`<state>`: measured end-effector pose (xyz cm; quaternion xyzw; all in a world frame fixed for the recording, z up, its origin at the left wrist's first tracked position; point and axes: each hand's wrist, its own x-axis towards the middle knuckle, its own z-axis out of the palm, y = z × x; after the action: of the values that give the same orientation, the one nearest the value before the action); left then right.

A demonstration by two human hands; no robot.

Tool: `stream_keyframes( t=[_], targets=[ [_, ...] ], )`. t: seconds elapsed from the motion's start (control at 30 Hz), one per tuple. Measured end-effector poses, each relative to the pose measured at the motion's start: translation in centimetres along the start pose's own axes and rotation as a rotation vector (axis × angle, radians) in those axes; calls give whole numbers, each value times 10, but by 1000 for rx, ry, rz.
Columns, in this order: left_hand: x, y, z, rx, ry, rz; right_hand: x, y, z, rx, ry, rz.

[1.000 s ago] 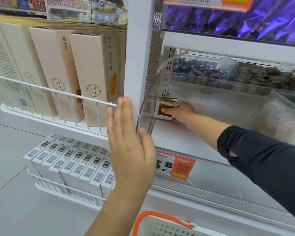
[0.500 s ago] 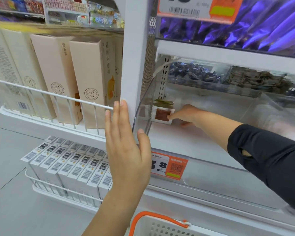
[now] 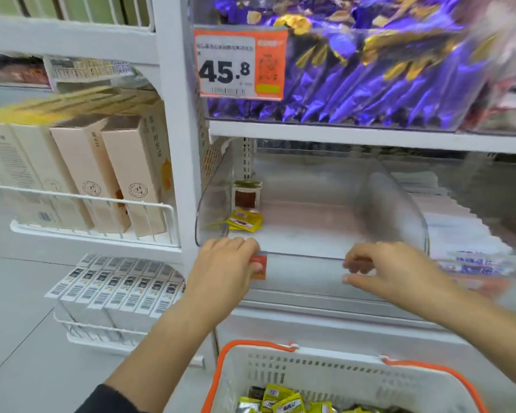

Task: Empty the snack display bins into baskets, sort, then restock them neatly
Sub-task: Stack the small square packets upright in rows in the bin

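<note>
Nearest: white basket (image 3: 310,380) with orange handles at bottom edge, yellow snack packets (image 3: 283,402) piled inside, plus a dark one at the left of the pile.

Left hand (image 3: 225,265): fingers curled over the front lip of the clear bin (image 3: 307,275) at its left corner, knuckles up, tips hooked on the rim. It covers most of an orange price tag (image 3: 259,266) on the bin front; whether the fingers also pinch the tag, cannot tell.

Right hand (image 3: 385,269): fingers bent over the same front lip further right, thumb lower against the clear front panel, so the lip sits between thumb and fingers. Motion blur here; grip looks light.

Inside the bin, nearly emptied: two or three yellow packets (image 3: 245,220) lying flat at the left near the side wall. Behind them a red-and-white packet (image 3: 246,196) stands upright against the back left corner. Curved clear divider (image 3: 393,204) on the right side of the bin; stacked white packs (image 3: 459,222) in the next compartment beyond it.

Left of the upright post: tall beige cartons (image 3: 116,180) behind a wire rail, barcode-topped white boxes (image 3: 116,290) on the shelf below.

Above: bin of purple wrapped snacks (image 3: 370,79), price label (image 3: 239,64) reading 45.8 on its front.
</note>
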<state>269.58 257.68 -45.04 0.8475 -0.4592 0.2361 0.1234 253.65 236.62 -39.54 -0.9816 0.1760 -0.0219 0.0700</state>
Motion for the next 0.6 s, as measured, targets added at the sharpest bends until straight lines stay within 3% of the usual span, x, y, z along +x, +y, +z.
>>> stream_keyframes(
  t=[0.1,0.23,0.6],
  targets=[
    [3,3,-7,-54,-96,-89,-2,5,14,102,193,11],
    [15,9,-31,-78,-57,-131,-8,3,-4,128,284,21],
    [-30,29,-60,-80,-84,-128,-56,-6,4,118,228,-12]
  ],
)
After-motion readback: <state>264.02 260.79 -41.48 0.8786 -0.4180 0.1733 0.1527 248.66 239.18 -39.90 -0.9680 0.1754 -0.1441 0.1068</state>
